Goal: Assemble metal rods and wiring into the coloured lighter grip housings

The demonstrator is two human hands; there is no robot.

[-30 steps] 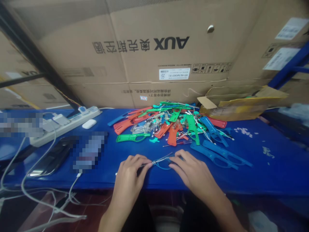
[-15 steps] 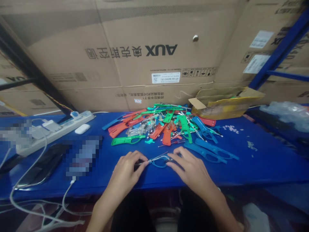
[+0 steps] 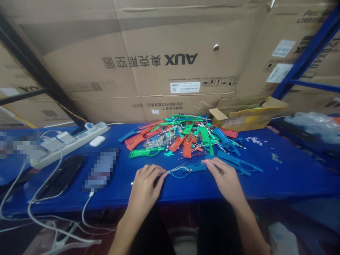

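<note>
A blue plastic lighter casing [image 3: 195,166], long and flat with a loop opening, lies just above the table's near edge. White wires and a small dark part [image 3: 187,170] sit along it near the loop. My left hand [image 3: 148,180] pinches its narrow left end, where the wires run in under the fingertips. At the wide right end, my right hand [image 3: 221,173] grips the tip between thumb and fingers. Just beyond lies a heap of green, orange and blue casings [image 3: 187,147] with clear tubes and wired parts. A thin screwdriver [image 3: 195,155] rests at the heap's front.
Two blue casings [image 3: 240,163] lie right of my right hand, with small white pieces [image 3: 276,157] farther right. An open yellow-taped carton [image 3: 244,118] stands behind. At left are a power strip [image 3: 71,141], a phone [image 3: 102,168], a dark device [image 3: 61,175] and trailing white cables.
My right hand has slid right, from the middle of the blue casing to its wide end, uncovering the handle. My left hand stays at the narrow end. The view has shifted slightly.
</note>
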